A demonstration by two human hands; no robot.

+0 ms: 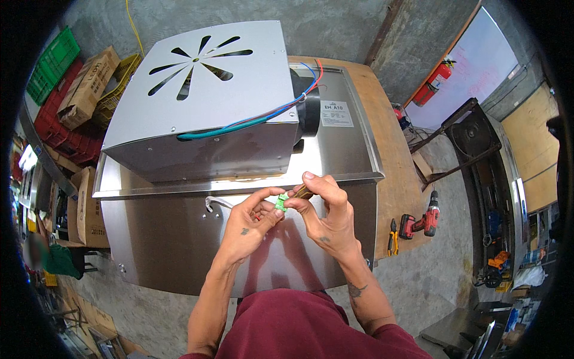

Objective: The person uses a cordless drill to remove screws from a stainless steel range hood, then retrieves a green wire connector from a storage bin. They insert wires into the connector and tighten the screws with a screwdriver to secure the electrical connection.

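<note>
Between the fingertips of my left hand (247,221) is a small bright green terminal block (281,201). My right hand (329,218) pinches a small screwdriver (304,192) with a dark, yellowish handle, its front end meeting the block; the tip itself is hidden by fingers. A white cable (220,202) comes out of the brushed steel hood (161,233) and runs to my left hand. Both hands are above this steel surface. Behind them stands a grey metal box (221,149) with petal-shaped slots, and blue, red and green wires (257,122) lie across its edge.
The hood lies on a wooden table (394,161). On the table's right are yellow-handled pliers (393,237) and a red cordless drill (423,220). Crates (54,66) and cardboard boxes (89,87) are stacked at left. A dark metal frame (466,131) stands at right.
</note>
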